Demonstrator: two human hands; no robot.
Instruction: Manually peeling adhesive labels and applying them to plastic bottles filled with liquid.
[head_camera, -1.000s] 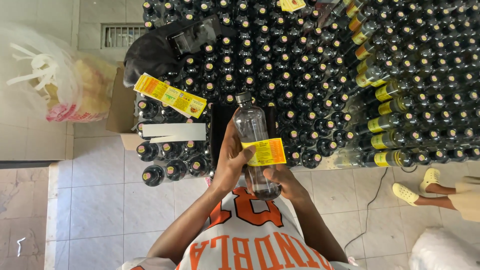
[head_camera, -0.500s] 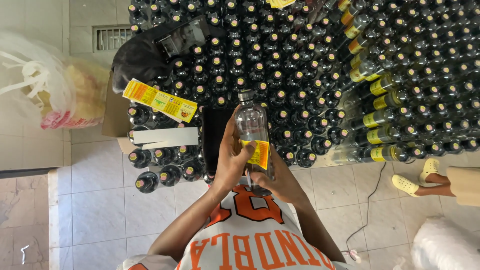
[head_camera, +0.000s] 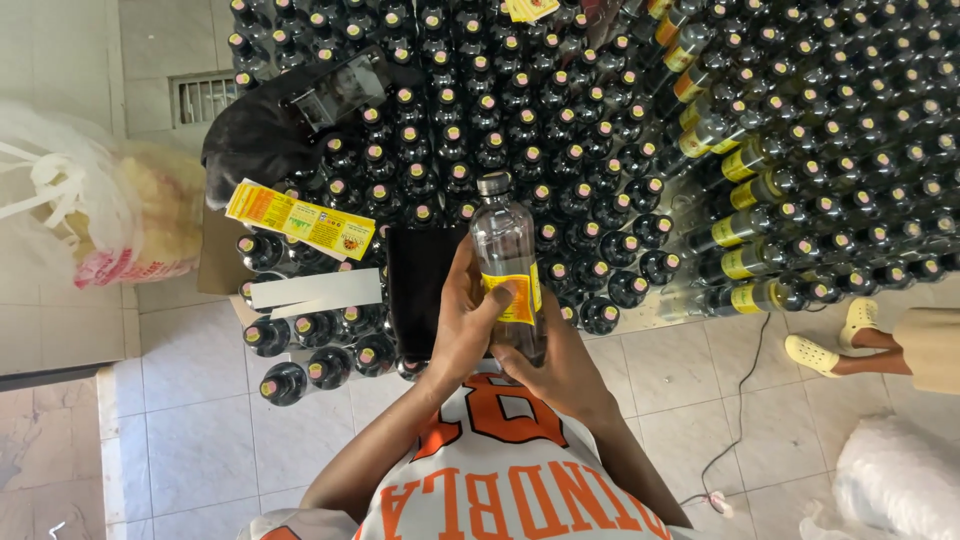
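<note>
I hold a clear plastic bottle (head_camera: 504, 240) with a grey cap upright in front of my chest. My left hand (head_camera: 468, 320) wraps its left side, the thumb pressing on a yellow label (head_camera: 522, 296) stuck around the bottle's middle. My right hand (head_camera: 556, 372) grips the bottle's base from below and the right. A strip of yellow labels (head_camera: 300, 220) lies on the bottle tops to my left, with white backing strips (head_camera: 315, 290) just below it.
Many dark capped bottles (head_camera: 560, 120) stand packed on the tiled floor ahead; some at the right carry yellow labels (head_camera: 745, 240). A black bag (head_camera: 260, 140) lies on them. A white plastic bag (head_camera: 90, 210) sits left. Another person's sandalled foot (head_camera: 850, 335) is at right.
The bottle has been turned in my hands, so the yellow label now wraps further round it and shows narrower. My left thumb now presses on the label.
</note>
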